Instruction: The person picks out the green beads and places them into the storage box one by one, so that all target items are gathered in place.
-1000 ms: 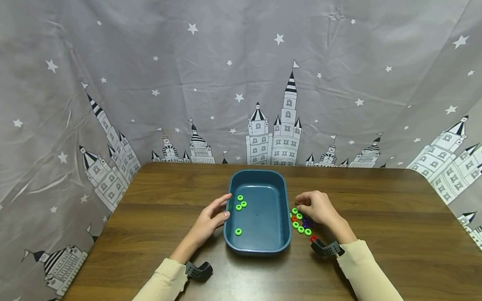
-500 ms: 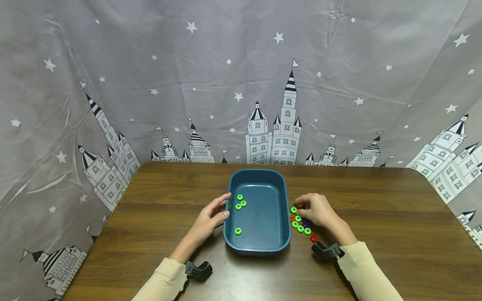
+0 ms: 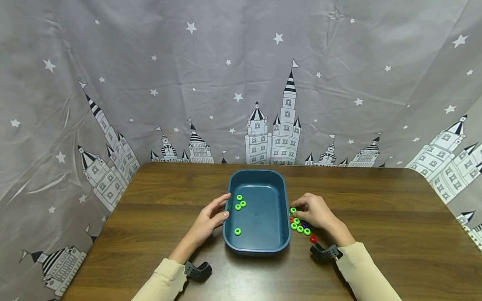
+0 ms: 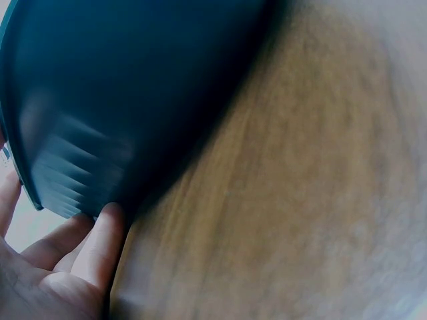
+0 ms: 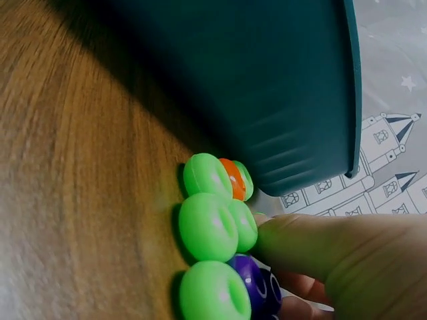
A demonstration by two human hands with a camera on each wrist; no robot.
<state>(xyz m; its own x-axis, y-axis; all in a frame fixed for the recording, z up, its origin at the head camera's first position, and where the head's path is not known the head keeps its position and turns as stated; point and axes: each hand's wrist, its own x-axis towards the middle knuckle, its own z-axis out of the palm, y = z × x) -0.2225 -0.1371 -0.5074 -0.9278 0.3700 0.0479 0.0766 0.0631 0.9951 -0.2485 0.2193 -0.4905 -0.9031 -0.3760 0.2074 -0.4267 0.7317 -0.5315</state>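
Note:
A dark blue plastic tray (image 3: 255, 251) stands in the middle of the table, with several small green rings (image 3: 238, 231) inside, toward its left. My left hand (image 3: 206, 221) touches the tray's left side with fingers extended and spread; in the left wrist view its fingertips (image 4: 110, 217) meet the outer wall. Just right of the tray lies a cluster of green, purple, orange and red rings. My right hand (image 3: 316, 211) reaches over it, thumb and forefinger around a green ring (image 3: 293, 210). In the right wrist view the thumb (image 5: 300, 237) borders another green ring (image 5: 243, 227); the forefinger is mostly hidden.
A red ring (image 3: 313, 239) lies at the cluster's near end, by the right wrist's black band (image 3: 326, 252). Purple rings (image 5: 253, 280) sit under the right hand. The brown wooden table (image 3: 384, 221) extends to both sides, with a grey castle-print curtain (image 3: 214, 40) behind it.
My right hand has moved slightly left and nearer, toward the tray, and rings beside it have shifted left with it. The left hand and tray hold still.

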